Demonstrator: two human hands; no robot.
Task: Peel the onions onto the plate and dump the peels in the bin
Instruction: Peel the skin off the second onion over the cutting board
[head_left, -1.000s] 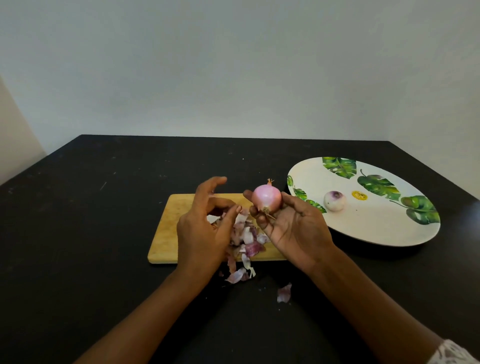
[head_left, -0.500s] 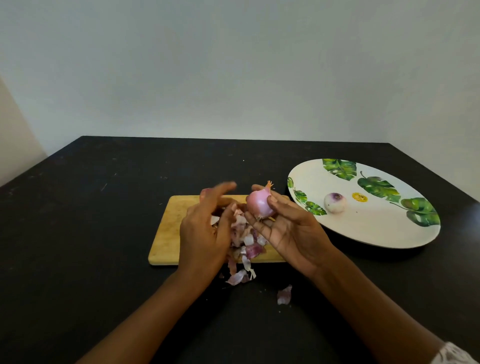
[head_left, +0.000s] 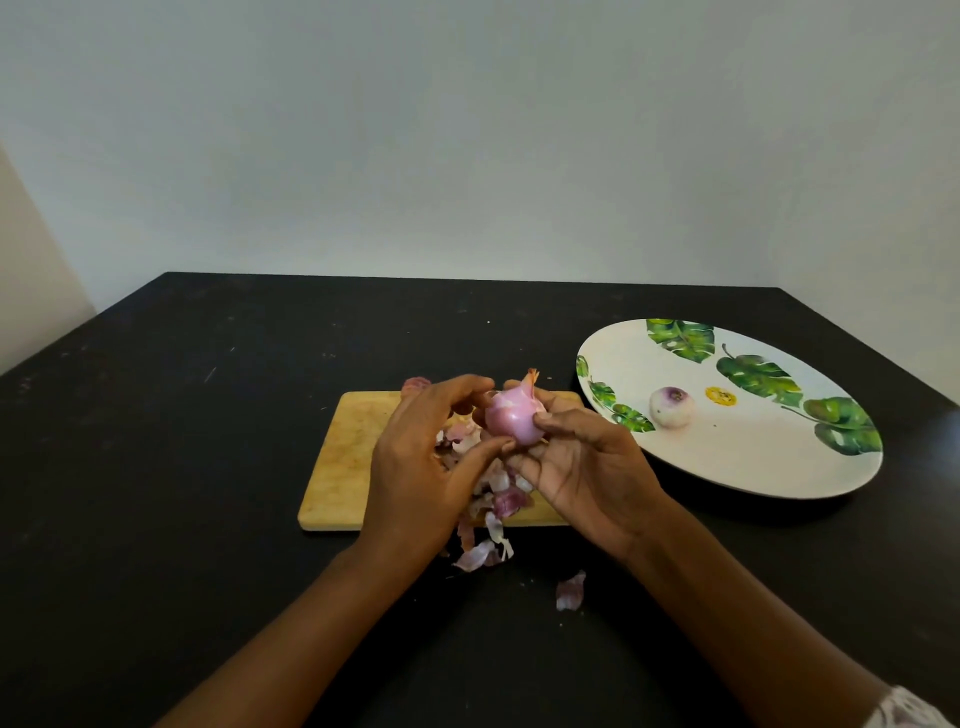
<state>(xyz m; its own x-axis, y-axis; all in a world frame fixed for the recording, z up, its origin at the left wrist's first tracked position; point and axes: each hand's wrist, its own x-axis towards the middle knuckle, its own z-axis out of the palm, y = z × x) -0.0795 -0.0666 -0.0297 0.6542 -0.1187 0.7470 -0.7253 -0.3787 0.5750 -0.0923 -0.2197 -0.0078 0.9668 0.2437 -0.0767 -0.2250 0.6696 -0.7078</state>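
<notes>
A pink onion with a dry orange tip is held above the wooden cutting board. My right hand grips it from the right and below. My left hand pinches it from the left, thumb at its lower side and fingers near its top. A heap of pink and white peels lies on the board under my hands and spills onto the table. One peeled onion sits on the white plate with green leaves to the right.
Another unpeeled onion peeks out behind my left hand at the board's far edge. A loose peel lies on the black table near me. A yellow sticker is on the plate. No bin is in view.
My left hand has closed in from beside the onion and now pinches it. The right hand has turned the onion and lowered it slightly toward the left hand.
</notes>
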